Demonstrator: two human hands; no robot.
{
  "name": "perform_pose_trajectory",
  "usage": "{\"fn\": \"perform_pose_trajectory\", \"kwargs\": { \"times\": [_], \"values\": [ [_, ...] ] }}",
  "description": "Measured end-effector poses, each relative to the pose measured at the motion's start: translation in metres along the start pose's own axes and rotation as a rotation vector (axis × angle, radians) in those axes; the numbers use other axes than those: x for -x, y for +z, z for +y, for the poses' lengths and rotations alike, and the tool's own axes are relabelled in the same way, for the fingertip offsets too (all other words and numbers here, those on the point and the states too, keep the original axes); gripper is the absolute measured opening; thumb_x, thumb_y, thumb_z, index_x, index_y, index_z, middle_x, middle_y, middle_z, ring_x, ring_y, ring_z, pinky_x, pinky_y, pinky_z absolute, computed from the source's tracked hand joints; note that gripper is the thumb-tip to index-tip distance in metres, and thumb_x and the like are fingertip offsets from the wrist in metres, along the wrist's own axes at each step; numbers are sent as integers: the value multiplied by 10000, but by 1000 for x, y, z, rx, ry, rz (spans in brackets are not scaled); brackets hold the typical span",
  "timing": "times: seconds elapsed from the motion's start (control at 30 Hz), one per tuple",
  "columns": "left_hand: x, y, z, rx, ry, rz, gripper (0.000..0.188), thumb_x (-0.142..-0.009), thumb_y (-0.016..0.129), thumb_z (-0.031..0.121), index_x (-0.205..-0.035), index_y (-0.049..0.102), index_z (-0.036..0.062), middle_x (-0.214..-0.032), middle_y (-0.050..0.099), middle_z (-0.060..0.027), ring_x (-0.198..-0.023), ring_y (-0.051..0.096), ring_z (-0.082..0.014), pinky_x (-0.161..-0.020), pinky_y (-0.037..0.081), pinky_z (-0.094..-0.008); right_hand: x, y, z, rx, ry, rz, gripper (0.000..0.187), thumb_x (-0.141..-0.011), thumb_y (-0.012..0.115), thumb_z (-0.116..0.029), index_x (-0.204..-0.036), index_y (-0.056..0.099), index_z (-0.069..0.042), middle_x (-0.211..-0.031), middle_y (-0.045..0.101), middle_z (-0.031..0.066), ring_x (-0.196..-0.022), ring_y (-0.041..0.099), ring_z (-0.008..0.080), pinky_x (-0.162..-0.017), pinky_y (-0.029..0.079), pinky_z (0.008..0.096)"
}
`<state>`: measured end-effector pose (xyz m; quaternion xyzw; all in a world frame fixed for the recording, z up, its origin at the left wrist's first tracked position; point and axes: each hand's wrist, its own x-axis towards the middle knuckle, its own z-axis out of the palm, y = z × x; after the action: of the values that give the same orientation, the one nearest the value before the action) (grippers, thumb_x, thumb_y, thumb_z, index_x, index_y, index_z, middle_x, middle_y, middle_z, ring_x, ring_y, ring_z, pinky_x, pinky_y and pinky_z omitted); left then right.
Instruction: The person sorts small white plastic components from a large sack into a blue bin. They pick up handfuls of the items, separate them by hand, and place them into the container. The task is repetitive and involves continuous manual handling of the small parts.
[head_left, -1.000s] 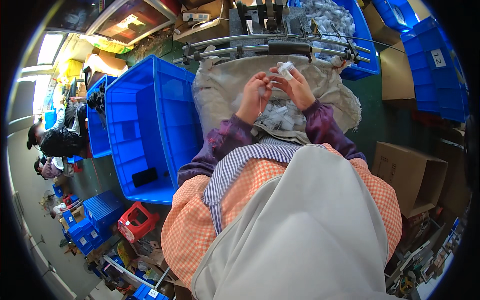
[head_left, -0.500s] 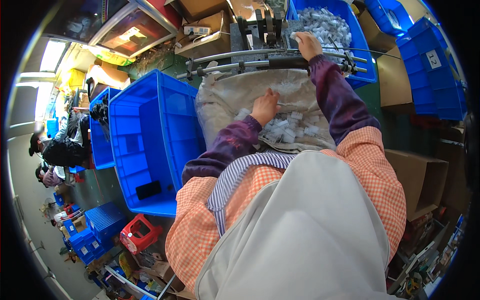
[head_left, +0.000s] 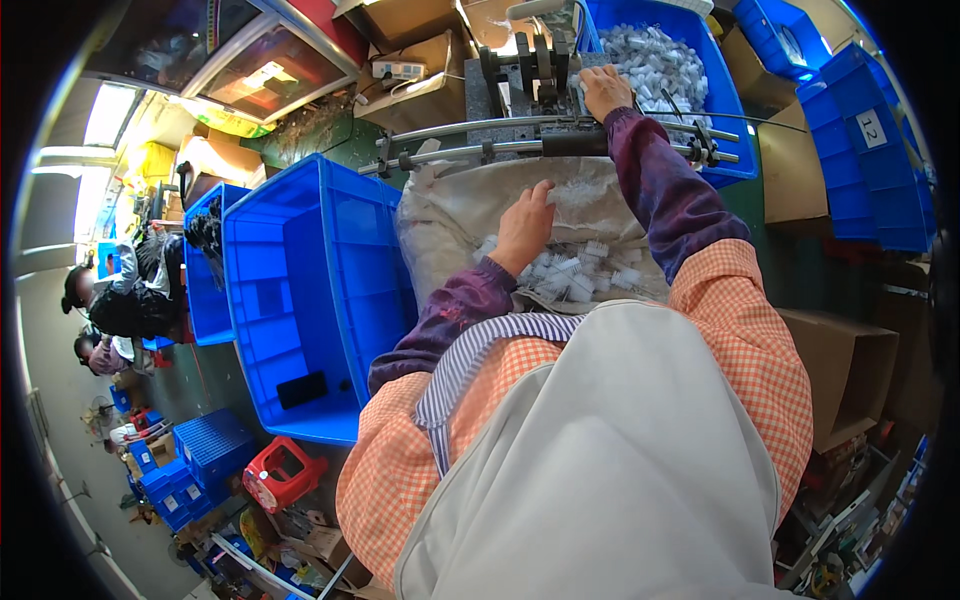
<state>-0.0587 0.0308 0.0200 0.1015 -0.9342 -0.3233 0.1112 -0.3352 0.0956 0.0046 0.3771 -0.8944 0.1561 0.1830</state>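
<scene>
Blue tub (head_left: 372, 250) is flanking the beige cloth (head_left: 450, 195) while the right hand (head_left: 604, 92) is resting on the grey machine (head_left: 482, 105)

At the person's left the tub is standing with a black flat object (head_left: 302, 390) lying on its floor. Beside it the cloth is spreading before the person's lap, and beyond its far edge metal rails (head_left: 517, 146) are running across in front of the machine. To the machine's right, a blue bin (head_left: 735, 130) is holding a heap of pale pieces (head_left: 650, 65).

A second ago both hands were meeting over the cloth; now the right arm is stretching across the rails, the hand bearing on the machine's right side. Its fingers are bending close together, but I cannot tell whether they are clamping anything. The left hand (head_left: 527, 225) is staying over the cloth, fingers loosely curled near one another, their grip hidden.

Smallest, white bristled pieces (head_left: 575, 272) are lying in a loose pile on the cloth, near the left wrist.
</scene>
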Motion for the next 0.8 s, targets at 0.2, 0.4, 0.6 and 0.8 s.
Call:
{"fn": "perform_pose_trajectory", "kwargs": {
  "times": [0.2,0.4,0.6,0.8],
  "values": [
    [7,11,-9,35,46,-6,229,-827,524,150,-1038,479,73,-890,582,-178,-766,574,-374,-647,461,-444,-3,-1,0,-9,6,-46,138,-768,493,-154,-863,586,-115,-945,609,44,-996,499,249,-823,391,391],
    [7,9,-10,38,68,12,196,-833,517,159,-1009,495,76,-885,583,-177,-759,573,-371,-638,459,-442,-2,0,0,31,9,-28,153,-776,468,-163,-875,579,-126,-949,611,34,-992,497,240,-824,382,385],
    [7,3,-10,41,85,27,190,-833,521,170,-1003,503,85,-878,588,-166,-764,575,-364,-640,457,-436,-3,-1,0,21,28,-64,155,-800,482,-192,-908,575,-129,-959,605,47,-1029,490,252,-850,357,397],
    [7,0,-10,43,32,-27,199,-834,531,170,-1006,511,72,-934,592,-161,-828,567,-363,-689,451,-422,-8,-6,-1,25,26,-146,166,-806,482,-210,-909,579,-123,-953,609,75,-1027,490,255,-855,346,398]
  ]
}}
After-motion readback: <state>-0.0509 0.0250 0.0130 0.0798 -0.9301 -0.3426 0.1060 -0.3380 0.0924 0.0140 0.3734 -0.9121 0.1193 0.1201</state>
